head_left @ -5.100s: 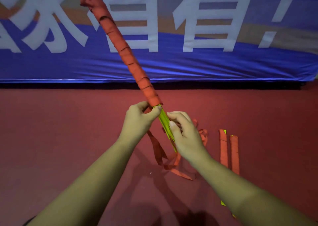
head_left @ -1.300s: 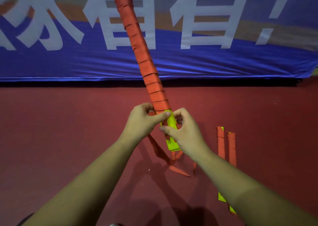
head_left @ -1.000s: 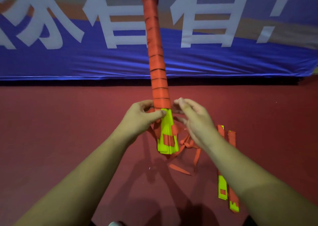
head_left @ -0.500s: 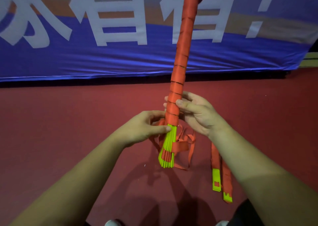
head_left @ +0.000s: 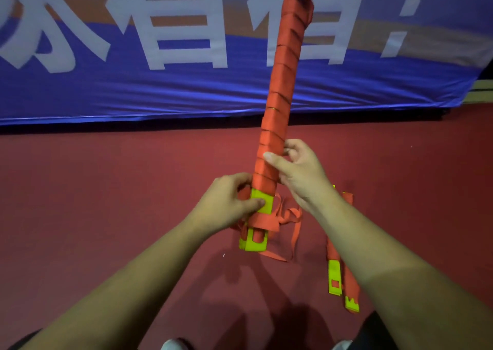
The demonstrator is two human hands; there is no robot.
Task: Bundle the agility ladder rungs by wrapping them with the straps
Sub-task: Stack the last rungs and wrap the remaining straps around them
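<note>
Agility ladder rungs (head_left: pixel 280 96) were held upright as one bundle, tipped toward 1 o'clock, and were judged mostly wrapped. The bare yellow lower end (head_left: pixel 264 201) was pinched by the left hand (head_left: pixel 226 207); the wrapped shaft (head_left: pixel 269 163) was gripped by the right hand (head_left: pixel 301 173). Loose strap (head_left: pixel 292 213), hanging at 6 o'clock, was yet to be wound.

This has the look of an indoor sports hall or training venue; a dull red sports floor (head_left: pixel 80 216) spreads underfoot; a long blue banner (head_left: pixel 133 96) printed with huge white Chinese characters (head_left: pixel 173 29) hangs along its far edge; yellow-and-orange agility ladder rungs (head_left: pixel 334 277) lie loose on the floor.
</note>
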